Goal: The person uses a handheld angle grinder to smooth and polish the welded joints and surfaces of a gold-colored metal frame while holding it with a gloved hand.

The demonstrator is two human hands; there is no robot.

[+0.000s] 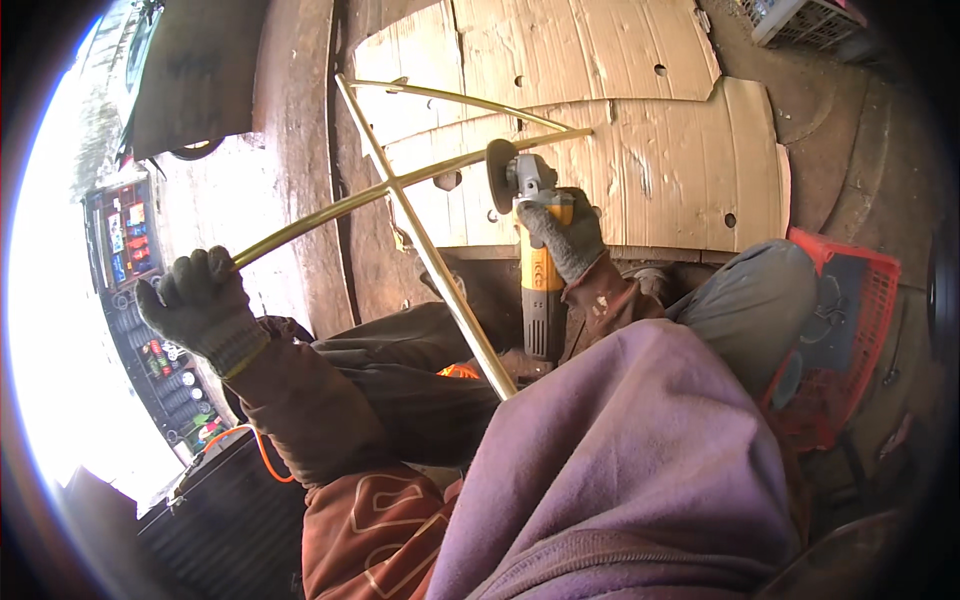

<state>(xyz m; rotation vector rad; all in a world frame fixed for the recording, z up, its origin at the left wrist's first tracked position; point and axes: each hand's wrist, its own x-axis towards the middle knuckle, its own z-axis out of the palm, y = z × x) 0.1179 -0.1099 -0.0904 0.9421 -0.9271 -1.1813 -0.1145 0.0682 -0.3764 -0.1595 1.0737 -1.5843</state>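
Note:
My left hand (204, 312), in a grey work glove, is closed round the left end of a gold-coloured metal tube frame (441, 268). Two long tubes of this frame cross, and a third, slightly bowed one joins their far ends. In my right hand (570, 232), also gloved, is a yellow and grey angle grinder (541, 272), held upright by its neck. Its dark disc (500, 175) stands at the crossing tube, right of the joint; whether it touches cannot be made out. The frame's near end reaches down to my clothing.
Flattened cardboard sheets (690, 160) with holes lie beneath the frame. A red plastic crate (850, 340) stands right of my knee, a grey crate (805, 22) at the far right. Left are a rack of small goods (150, 300) and an orange cable (265, 455).

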